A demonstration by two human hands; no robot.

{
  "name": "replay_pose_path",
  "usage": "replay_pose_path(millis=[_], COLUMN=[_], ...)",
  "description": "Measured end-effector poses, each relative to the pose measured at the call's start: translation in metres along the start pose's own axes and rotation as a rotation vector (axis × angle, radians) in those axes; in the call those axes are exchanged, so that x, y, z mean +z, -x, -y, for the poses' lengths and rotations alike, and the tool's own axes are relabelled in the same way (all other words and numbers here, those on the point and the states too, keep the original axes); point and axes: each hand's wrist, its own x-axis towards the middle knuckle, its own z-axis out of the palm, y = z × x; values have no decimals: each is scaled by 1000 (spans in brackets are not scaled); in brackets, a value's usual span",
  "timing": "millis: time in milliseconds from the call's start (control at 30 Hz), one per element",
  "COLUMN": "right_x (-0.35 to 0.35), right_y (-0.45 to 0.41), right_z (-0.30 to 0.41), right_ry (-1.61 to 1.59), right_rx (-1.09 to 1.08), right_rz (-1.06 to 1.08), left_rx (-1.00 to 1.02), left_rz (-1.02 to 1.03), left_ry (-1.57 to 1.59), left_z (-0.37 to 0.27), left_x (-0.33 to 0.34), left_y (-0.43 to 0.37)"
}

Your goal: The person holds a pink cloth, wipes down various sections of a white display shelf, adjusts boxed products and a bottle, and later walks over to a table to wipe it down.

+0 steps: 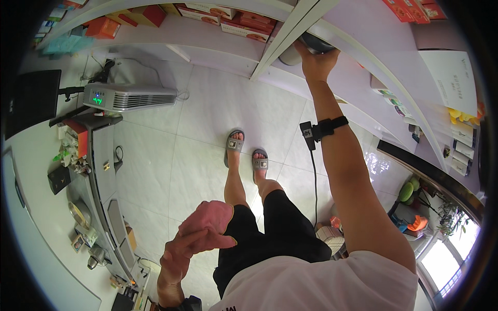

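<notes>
My left hand (177, 256) holds a pink cloth (206, 223), which drapes over its fingers in front of my black shorts. At upper right my right hand (320, 64) reaches into a white shelf unit (288, 31). It grips a dark, glossy, rounded object (317, 42), whose far side is hidden by the shelf edge. Just left of that hand is a grey rounded thing (291, 55), partly covered by the upright panel. A black strap with a small device (325, 129) circles my right forearm, and a black cable (314, 186) hangs from it.
Red and white boxes (245, 27) line the shelves. A white box bearing writing (451, 79) stands at right. At left are a silver air purifier (130, 97) with a lit display, a black monitor (33, 103) and a cluttered cabinet (103, 163). My sandalled feet (234, 144) stand on the tiled floor (151, 167).
</notes>
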Motion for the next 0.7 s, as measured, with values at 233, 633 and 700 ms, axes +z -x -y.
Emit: replay_pose_path(millis=[233, 633, 700], right_x=[16, -29, -58], right_y=[-22, 20, 54], right_z=[-16, -27, -36], right_ry=[138, 532, 593], right_rx=[-88, 109, 367], right_rz=[11, 35, 303], left_rx=[-9, 94, 131], left_rz=[1, 68, 112], left_ry=[-9, -70, -93], left_z=[-3, -40, -53], left_x=[3, 17, 26], left_y=[-7, -13, -21])
